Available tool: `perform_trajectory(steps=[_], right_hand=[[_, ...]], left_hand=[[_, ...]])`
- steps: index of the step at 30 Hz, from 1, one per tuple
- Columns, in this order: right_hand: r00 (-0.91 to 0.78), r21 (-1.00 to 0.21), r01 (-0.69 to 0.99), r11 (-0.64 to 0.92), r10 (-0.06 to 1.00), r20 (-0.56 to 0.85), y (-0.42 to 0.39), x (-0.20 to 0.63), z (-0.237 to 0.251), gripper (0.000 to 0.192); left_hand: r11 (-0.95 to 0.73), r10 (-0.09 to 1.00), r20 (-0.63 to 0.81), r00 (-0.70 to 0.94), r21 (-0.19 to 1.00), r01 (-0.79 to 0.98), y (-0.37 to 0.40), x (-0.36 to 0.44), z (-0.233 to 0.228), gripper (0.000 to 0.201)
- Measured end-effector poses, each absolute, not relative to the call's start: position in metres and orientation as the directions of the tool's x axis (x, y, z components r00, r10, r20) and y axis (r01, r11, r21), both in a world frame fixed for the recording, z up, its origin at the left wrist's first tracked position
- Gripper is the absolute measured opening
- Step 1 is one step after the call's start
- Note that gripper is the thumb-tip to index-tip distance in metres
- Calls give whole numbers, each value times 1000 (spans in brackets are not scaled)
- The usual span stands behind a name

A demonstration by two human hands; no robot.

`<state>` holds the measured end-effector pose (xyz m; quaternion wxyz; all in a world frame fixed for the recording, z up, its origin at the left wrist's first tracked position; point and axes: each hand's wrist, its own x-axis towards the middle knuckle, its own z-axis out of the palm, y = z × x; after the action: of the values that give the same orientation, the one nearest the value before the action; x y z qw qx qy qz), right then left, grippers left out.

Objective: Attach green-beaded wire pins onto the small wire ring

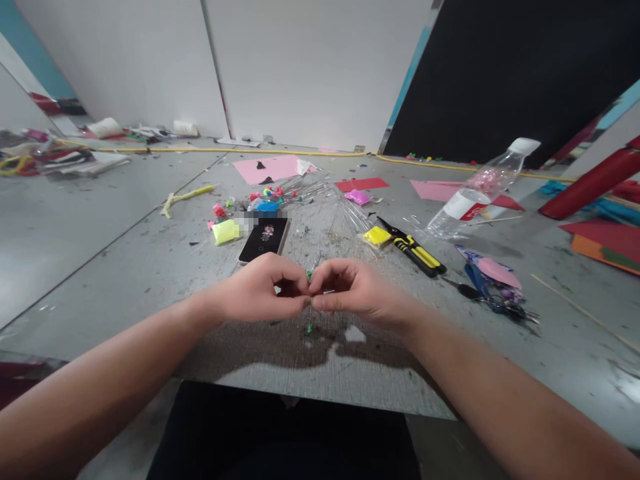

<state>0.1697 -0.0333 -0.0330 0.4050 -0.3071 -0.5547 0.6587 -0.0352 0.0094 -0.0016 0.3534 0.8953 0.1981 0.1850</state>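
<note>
Over the front of the table, my left hand (267, 287) and my right hand (357, 290) meet at the fingertips, each closed in a pinch. Between them is a thin, nearly upright piece with small green bits (310, 328). One green bit shows above the fingers, one at the pinch and one below. Most of this piece is covered by my fingers, and its material is too small to make out. A phone (263, 240) lies just beyond my left hand. Beyond my right hand are a yellow packet (377, 237) and yellow-black pliers (413, 250).
Past the phone are a pale yellow packet (227, 231), a blue packet (267, 206) and small colourful pieces. Thin clear strands (353, 210) spread nearby. A plastic bottle (463, 203) leans at right, near scissors (507, 307). Pink paper (270, 169) lies farther back.
</note>
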Motion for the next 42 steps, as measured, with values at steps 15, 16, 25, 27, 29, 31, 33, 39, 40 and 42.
perform_trajectory(steps=[15,16,25,27,29,31,33,39,40,42], right_hand=[[-301,-962,-263,76,940,157,-32,171,-30,9],[-300,-963,-257,84,940,162,-32,171,-30,10],[-300,-956,-277,93,937,177,-30,171,-32,10],[-285,-954,-286,86,943,171,-30,171,-32,9],[-262,-950,-300,84,951,167,-30,171,-32,7],[-234,-943,-322,87,957,169,-29,171,-31,7],[-194,-931,-350,106,964,182,-29,171,-30,7],[-69,-931,-236,278,951,301,-30,173,-32,17],[-68,-932,-173,317,941,333,-32,173,-32,19],[-101,-925,-43,376,920,379,-37,172,-31,22]], left_hand=[[-902,157,3,988,407,142,17,-36,-8,47],[-910,146,-11,989,391,138,17,-36,-9,45],[-911,120,-8,993,397,113,19,-31,-16,27],[-899,126,12,992,423,110,20,-30,-16,24],[-881,129,36,991,463,98,21,-30,-15,22],[-853,155,63,986,512,102,22,-31,-12,20],[-808,209,110,972,580,108,23,-33,-8,16],[-608,443,347,826,794,-7,25,-37,-2,8],[-572,469,369,802,819,-42,25,-37,-2,8],[-506,499,398,770,855,-113,25,-37,-2,9]])
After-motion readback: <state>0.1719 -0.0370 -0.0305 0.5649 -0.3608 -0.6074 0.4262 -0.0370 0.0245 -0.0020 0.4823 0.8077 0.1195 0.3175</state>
